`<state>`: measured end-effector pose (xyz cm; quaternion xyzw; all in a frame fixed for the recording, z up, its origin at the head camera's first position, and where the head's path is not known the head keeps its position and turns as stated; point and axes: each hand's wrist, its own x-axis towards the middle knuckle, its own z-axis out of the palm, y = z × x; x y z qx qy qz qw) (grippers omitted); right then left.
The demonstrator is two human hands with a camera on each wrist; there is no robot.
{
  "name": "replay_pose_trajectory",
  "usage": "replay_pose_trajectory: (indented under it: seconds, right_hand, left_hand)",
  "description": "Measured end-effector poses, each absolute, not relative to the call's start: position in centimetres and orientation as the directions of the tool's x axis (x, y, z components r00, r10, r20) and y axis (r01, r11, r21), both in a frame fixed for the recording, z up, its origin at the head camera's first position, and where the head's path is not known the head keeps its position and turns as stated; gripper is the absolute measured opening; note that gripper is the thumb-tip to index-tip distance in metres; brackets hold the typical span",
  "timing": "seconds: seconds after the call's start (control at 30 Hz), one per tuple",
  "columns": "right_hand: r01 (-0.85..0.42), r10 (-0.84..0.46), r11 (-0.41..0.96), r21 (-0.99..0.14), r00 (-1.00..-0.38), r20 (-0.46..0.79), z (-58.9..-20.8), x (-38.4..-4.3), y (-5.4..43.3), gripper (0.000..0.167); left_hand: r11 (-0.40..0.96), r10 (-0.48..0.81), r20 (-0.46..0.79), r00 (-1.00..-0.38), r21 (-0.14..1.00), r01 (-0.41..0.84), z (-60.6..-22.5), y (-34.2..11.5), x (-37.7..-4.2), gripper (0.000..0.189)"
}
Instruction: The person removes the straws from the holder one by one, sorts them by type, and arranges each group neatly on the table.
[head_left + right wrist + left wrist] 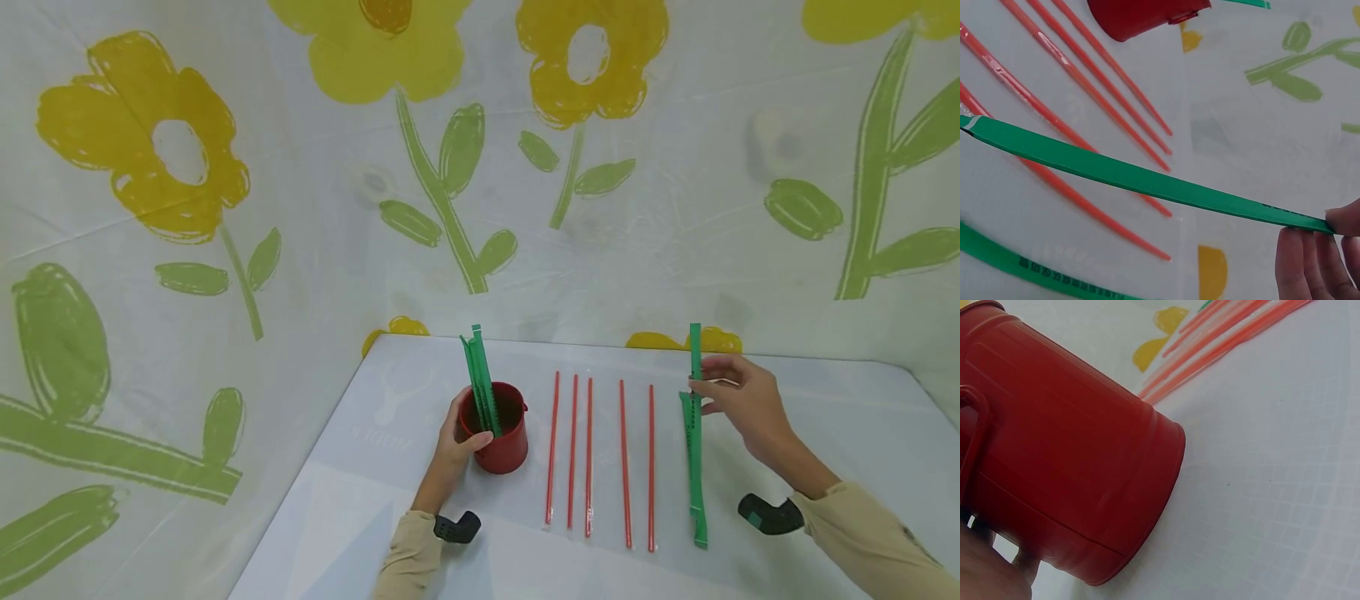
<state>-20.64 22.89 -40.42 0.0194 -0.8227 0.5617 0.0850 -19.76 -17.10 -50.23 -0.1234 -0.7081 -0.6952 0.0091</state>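
My left hand (448, 454) grips the side of a small red metal bucket (507, 454), which stands upright with several narrow green packets (482, 379) leaning inside. In the left wrist view the bucket's wall (1072, 444) fills much of the frame. Between thumb and fingers, my right hand (753, 408) pinches the upper part of a long, flat green packet (696, 350). The right wrist view shows this packet (1116, 172) held by its end, above the table. Another green packet (686, 417), with dark print, lies on the table just behind it.
Several thin red sticks (651, 467), seemingly in clear wrapping, lie roughly parallel on the white table (352, 517) between the bucket and the right hand. A flower-printed cloth (315, 167) hangs behind the table and to its left.
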Motion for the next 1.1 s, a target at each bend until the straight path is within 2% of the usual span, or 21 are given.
replay_pose_trajectory:
  seconds: [0.17, 0.4, 0.7, 0.9, 1.1]
  right_hand:
    - [-0.075, 0.084, 0.408, -0.910, -0.989, 0.119, -41.4, -20.7, 23.8, 0.043]
    - [0.019, 0.108, 0.448, -0.894, -0.994, 0.033, -42.8, -20.8, 24.8, 0.049]
    - [0.123, 0.121, 0.415, -0.902, -0.989, -0.080, -45.9, -21.7, 26.7, 0.052]
    - [0.130, 0.092, 0.415, -0.901, -0.991, -0.100, -48.3, -22.5, 28.5, 0.054]
    - [0.159, 0.095, 0.457, -0.875, -0.987, -0.130, -48.6, -21.9, 28.4, 0.053]
  left_hand:
    - [0.006, 0.162, 0.188, -0.969, 0.981, 0.191, -50.3, -17.1, -19.8, 0.070]
    - [0.003, 0.188, 0.152, -0.970, 0.988, 0.155, -47.3, -16.7, -18.3, 0.069]
    - [-0.026, 0.194, 0.158, -0.968, 0.987, 0.156, -47.4, -16.7, -18.5, 0.068]
    - [-0.025, 0.198, 0.158, -0.967, 0.987, 0.156, -47.6, -16.8, -18.6, 0.067]
    - [-0.021, 0.194, 0.161, -0.968, 0.987, 0.160, -47.5, -16.7, -18.6, 0.067]
